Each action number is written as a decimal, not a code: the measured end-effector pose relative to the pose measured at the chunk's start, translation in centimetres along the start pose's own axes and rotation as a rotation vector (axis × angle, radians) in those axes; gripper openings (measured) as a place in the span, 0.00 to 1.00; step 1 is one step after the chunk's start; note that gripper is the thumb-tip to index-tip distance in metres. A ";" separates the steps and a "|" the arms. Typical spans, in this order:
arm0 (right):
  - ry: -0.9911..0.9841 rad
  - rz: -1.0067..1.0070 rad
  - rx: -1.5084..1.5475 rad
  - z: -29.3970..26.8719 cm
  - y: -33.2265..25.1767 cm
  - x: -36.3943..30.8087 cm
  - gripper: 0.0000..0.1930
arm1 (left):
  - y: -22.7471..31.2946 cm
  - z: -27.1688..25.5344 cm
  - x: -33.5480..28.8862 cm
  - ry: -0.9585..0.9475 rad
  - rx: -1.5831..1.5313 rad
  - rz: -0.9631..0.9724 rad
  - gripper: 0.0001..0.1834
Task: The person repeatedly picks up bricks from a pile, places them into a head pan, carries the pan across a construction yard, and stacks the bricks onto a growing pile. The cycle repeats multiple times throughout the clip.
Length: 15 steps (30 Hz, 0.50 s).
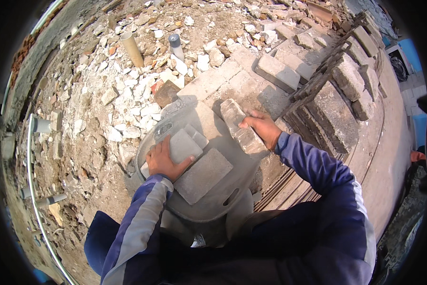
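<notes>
My right hand (265, 129) is closed around a rough, mortar-crusted brick (241, 127), held tilted over the right side of a rounded grey plastic surface (208, 206). Slot-like openings show near two of that surface's edges. My left hand (164, 160) lies with fingers spread on a grey paving block (181, 146). Part of another block (197, 136) shows beside it. Just to the right of my left hand and nearer to me, a larger flat grey block (204, 175) rests on the plastic.
Stacked blocks (332, 111) stand in a row at the right. More blocks (277, 72) lie on the ground ahead. Broken rubble (123, 90) covers the left side, with a tan pipe stub (132, 50) and a grey-capped pipe (176, 46) standing up. A thin white pipe (31, 175) runs along the left.
</notes>
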State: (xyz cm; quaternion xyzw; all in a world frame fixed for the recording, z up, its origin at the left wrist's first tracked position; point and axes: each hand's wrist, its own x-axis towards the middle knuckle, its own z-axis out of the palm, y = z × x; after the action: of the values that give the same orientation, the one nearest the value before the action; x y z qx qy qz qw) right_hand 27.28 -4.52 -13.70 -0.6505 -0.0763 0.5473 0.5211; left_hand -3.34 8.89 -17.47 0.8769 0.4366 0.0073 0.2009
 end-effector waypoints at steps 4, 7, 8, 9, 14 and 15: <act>-0.109 0.005 -0.455 4.0 3.3 -7.0 0.49 | -0.8 0.6 1.7 0.034 -0.272 -0.112 0.43; -0.438 -0.129 -0.850 5.6 4.6 -9.1 0.49 | -0.9 1.1 2.9 0.065 -0.408 -0.125 0.37; -0.543 -0.055 -0.780 6.0 4.8 -9.2 0.47 | -0.8 1.3 3.1 0.065 -0.382 -0.083 0.36; -0.650 0.023 -0.728 6.3 5.1 -9.1 0.45 | -0.6 1.5 3.2 0.078 -0.351 -0.049 0.35; -0.857 -0.156 -0.874 4.8 3.0 -3.2 0.34 | 0.5 2.2 2.5 0.139 0.004 0.092 0.35; -0.660 -0.161 -0.847 3.6 2.2 -1.4 0.33 | 0.7 2.3 2.5 0.120 0.012 0.072 0.35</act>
State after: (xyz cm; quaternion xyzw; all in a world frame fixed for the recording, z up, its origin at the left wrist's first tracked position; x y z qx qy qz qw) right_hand 22.90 -4.30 -14.01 -0.5893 -0.4994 0.6022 0.2018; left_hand -0.83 9.67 -19.74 0.8911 0.4162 0.0643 0.1688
